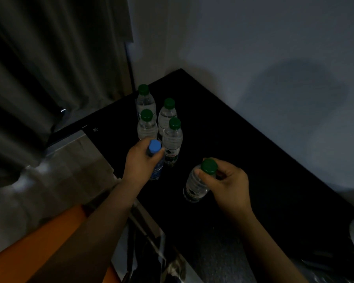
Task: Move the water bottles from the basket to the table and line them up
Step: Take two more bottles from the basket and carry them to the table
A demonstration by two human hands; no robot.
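While the left hand (140, 160) grips the blue-capped bottle (154, 147) by its neck and the right hand (229, 184) pinches a green-capped bottle (194, 186) likewise, four more bottles (168, 117) stand clustered on the desk (253, 160). The blue one is tight against them, so a careless nudge could topple its neighbours.

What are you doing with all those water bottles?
A person is setting water bottles on a black table. Four standing bottles with green caps are grouped in two pairs near the back corner. The left hand grips a blue-capped bottle by its neck just in front of them. The right hand holds a green-capped bottle off to the right.
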